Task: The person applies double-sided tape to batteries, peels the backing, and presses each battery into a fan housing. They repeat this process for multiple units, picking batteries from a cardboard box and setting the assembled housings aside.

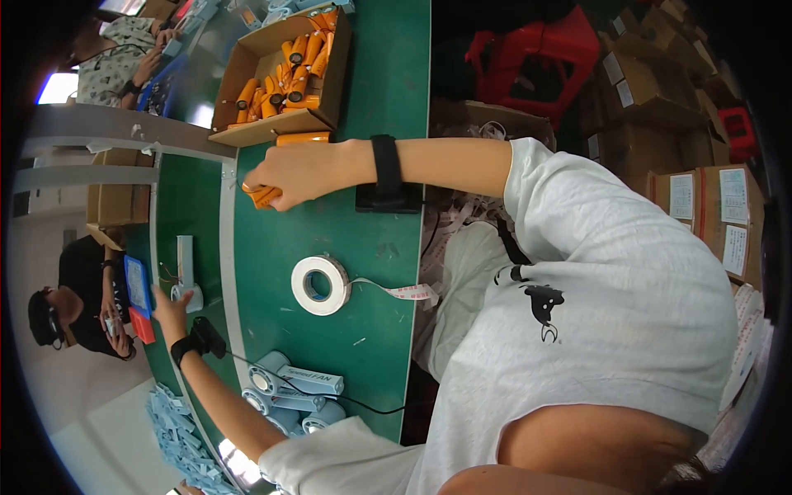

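Note:
My right hand [299,175], at the upper middle, is closed round an orange cylinder [262,196] that looks like a battery cell with a thin wire. Close behind that hand, another orange battery [304,139] lies against the cardboard box [276,128], which holds several orange batteries [299,68]. Lower left, my left hand [172,315] reaches out with fingers spread, holding nothing I can see. Its fingertips are beside a pale blue fan body [186,262] with a wire and a round end; whether they touch it, I cannot tell. Both wrists wear black bands.
A roll of white label tape [320,285] lies on the green table [363,247], its strip trailing over the edge. Several pale blue fans [301,392] are stacked near my left forearm, a black cable [355,403] crossing there. Two other people work across the table by blue trays [137,285].

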Action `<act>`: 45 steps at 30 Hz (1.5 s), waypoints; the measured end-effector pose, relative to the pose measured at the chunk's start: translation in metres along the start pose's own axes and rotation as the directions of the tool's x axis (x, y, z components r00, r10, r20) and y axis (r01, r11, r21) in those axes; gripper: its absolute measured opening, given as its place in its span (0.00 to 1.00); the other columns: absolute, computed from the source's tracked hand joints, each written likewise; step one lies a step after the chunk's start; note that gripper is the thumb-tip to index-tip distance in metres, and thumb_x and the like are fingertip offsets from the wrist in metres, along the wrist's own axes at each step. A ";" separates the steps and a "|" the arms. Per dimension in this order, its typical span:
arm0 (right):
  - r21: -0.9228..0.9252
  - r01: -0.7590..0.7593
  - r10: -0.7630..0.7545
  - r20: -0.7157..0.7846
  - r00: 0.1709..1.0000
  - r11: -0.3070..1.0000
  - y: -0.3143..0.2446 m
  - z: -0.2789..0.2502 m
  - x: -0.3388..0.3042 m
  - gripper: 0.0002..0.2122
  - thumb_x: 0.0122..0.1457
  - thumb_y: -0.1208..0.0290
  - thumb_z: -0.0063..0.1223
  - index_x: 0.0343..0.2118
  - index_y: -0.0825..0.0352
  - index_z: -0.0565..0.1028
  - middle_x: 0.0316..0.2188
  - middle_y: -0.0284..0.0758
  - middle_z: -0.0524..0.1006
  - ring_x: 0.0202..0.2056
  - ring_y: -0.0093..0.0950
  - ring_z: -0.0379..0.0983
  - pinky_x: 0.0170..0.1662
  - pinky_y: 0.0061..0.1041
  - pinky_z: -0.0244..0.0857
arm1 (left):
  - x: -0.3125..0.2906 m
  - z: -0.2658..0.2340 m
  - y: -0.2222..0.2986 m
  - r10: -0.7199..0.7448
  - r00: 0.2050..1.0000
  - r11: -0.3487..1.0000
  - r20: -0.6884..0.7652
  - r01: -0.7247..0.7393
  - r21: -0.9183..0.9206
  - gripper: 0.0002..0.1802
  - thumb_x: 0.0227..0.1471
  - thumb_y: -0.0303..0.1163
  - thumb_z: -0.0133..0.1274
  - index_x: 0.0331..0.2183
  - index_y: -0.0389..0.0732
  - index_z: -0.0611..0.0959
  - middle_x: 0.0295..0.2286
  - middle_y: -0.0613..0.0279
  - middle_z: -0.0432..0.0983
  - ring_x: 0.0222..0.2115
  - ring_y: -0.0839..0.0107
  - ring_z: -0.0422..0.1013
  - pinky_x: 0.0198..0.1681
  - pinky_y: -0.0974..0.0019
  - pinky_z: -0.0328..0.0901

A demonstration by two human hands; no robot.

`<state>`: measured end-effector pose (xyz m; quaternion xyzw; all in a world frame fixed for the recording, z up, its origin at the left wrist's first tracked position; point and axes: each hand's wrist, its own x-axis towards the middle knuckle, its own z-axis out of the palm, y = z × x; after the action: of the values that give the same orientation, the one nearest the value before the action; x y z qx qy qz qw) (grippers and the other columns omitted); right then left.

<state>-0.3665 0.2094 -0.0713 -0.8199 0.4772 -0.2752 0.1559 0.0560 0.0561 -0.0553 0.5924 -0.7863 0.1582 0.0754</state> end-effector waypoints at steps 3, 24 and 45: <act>0.506 -0.019 0.096 -0.125 0.987 0.862 0.024 -0.010 -0.021 0.12 0.47 0.74 0.49 0.35 0.73 0.69 0.26 0.42 0.74 0.30 0.34 0.73 0.34 0.31 0.66 | -0.014 -0.063 0.134 0.358 0.934 0.934 -0.020 -0.357 0.026 0.35 0.33 0.36 0.63 0.43 0.32 0.68 0.42 0.45 0.66 0.43 0.53 0.63 0.45 0.58 0.57; -0.211 0.052 -0.039 0.066 0.997 0.976 0.007 -0.002 -0.073 0.10 0.38 0.81 0.51 0.28 0.71 0.67 0.26 0.42 0.71 0.27 0.40 0.69 0.29 0.32 0.65 | -0.222 -0.078 0.253 -0.136 0.981 0.864 -0.142 0.047 -0.502 0.22 0.49 0.33 0.50 0.44 0.30 0.67 0.29 0.53 0.71 0.31 0.64 0.61 0.47 0.62 0.45; 0.952 -0.249 0.104 0.234 0.967 0.178 -0.090 0.044 -0.095 0.08 0.45 0.72 0.58 0.27 0.69 0.72 0.13 0.28 0.67 0.16 0.14 0.60 0.20 0.16 0.53 | -0.231 -0.077 0.257 0.020 0.913 0.947 -0.406 -0.147 -0.284 0.18 0.44 0.28 0.53 0.38 0.30 0.71 0.34 0.52 0.71 0.36 0.62 0.65 0.48 0.57 0.46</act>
<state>-0.3148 0.3367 -0.0883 -0.4899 0.2776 -0.4464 0.6954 -0.1288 0.3558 -0.0949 0.4941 -0.7942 0.1536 0.3187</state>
